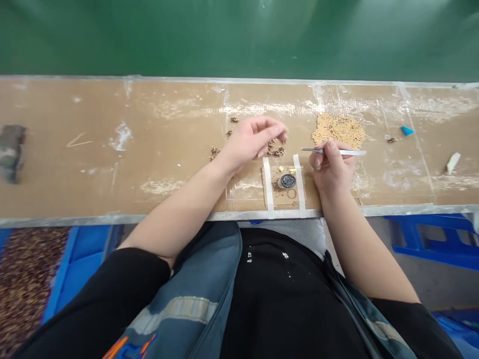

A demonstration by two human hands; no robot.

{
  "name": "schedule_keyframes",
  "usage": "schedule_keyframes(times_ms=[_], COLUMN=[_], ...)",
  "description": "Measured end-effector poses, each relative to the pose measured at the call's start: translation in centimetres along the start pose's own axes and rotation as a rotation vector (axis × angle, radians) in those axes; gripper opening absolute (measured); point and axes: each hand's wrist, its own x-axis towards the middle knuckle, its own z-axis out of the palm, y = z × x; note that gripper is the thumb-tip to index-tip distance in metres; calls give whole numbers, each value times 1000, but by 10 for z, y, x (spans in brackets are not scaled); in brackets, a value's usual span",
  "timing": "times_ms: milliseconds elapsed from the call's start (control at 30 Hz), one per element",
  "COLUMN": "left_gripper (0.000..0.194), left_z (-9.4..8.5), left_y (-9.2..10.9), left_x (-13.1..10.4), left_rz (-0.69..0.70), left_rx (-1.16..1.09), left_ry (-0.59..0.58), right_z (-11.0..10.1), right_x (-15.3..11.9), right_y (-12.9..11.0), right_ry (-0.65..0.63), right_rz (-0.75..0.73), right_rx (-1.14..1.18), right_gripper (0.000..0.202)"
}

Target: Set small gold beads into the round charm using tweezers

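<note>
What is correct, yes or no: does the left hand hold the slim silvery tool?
No, the slim silvery tool is gripped in the right hand.

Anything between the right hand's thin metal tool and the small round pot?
Yes, but low: one white strip lies flat between the right hand and the round pot, and a small yellow piece sits by the pot's far edge. Nothing tall visibly blocks the thin metal tool.

Behind the bench [168, 129] stretched a green surface [224, 40]. On the bench's left lay a dark bundle [12, 152], two thin sticks [80, 143] near it; on the right, a blue scrap [407, 130] and a pale scrap [453, 163]. A blue stool [445, 249] stood below.
</note>
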Motion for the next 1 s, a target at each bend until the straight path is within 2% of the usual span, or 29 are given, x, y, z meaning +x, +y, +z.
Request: schedule_keyframes(times_ms=[67,100,133,200,267,333,433,600,733,867,1000], left_gripper=[16,14,12,9,8,7,12,9,8,7,2], left_z=[-20,-30,-39,-54,-61,-60,-53,-47,-45,-41,-34], left_y=[19,27,33,38,34,24,7,-4,-2,-1,-3], left_x=[-8,-14,-20,-31,-39,-44,-48,-50,-48,-46,-44], left_rz=[101,136,156,141,80,7,-71,-68,-118,-118,-45], left_rx=[171,275,388,624,843,1018,1174,1276,1265,1174,972], left_ry=[132,161,156,75,-26,-87,-83,3,-23,-14,24], right_z=[0,0,0,0,1,1,1,-1,-2,-2,-3], right_x=[-4,-7,-11,-20,-30,-38,-47,-52,-52,-51,-51], right_y=[-1,-2,-2,-4,-6,-8,-11,-12,-11,-9,-7], right_ry=[22,38,55,92,118,119,79,2,-51,-78,-70], right_rz=[1,-4,-14,-43,-68,-82,-100,-163,-212,-239,-198], right_rx=[-5,-22,-45,-84,-101,-116,-162,-231,-304,-358,-379], right_gripper=[56,56,56,56,55,54,52,49,47,50,50])
